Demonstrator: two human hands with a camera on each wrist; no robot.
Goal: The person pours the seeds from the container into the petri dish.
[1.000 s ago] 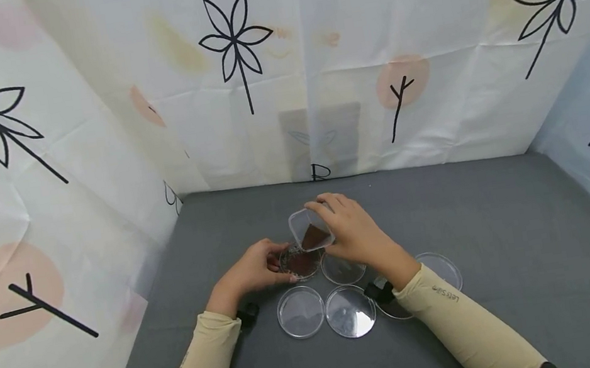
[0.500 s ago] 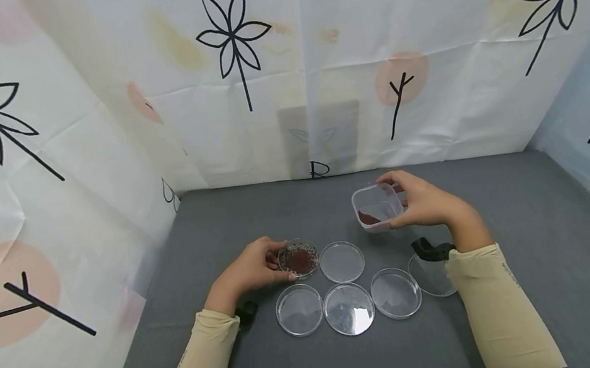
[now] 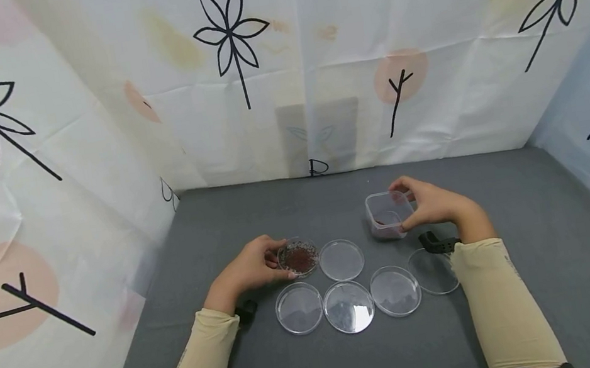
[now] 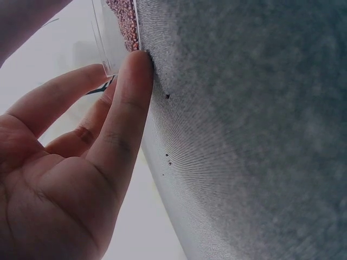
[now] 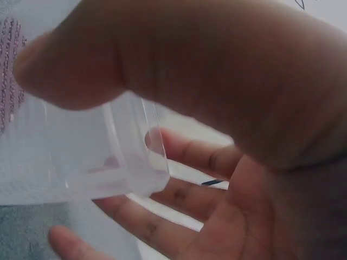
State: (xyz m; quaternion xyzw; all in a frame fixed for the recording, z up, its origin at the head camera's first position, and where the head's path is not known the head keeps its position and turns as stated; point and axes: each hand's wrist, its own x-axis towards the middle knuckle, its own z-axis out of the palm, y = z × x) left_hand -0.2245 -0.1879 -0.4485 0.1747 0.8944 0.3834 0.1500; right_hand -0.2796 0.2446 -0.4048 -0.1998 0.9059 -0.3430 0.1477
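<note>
My left hand (image 3: 250, 270) holds the near-left rim of a clear petri dish (image 3: 299, 258) with reddish-brown grains heaped in its middle. The left wrist view shows the thumb and fingers on either side of that dish (image 4: 111, 40), low against the grey cloth. To the right, my right hand (image 3: 435, 204) grips a clear square plastic tub (image 3: 388, 230), thumb on the near side and fingers at the far side. It stands nearly upright; I cannot tell whether it touches the table. Some grains (image 5: 10, 70) show inside it in the right wrist view.
Beside the filled dish lies a clear round dish (image 3: 342, 260). A nearer row has a left dish (image 3: 299, 308), a middle dish (image 3: 349, 307) and a right dish (image 3: 395, 291). Another round piece (image 3: 431, 272) is partly under the right wrist. Patterned cloth walls (image 3: 197, 141) enclose the grey table (image 3: 536, 224).
My right hand has moved the tub right, away from above the filled dish, turned it from tilted to nearly upright and lowered it. The left hand stays on the petri dish.
</note>
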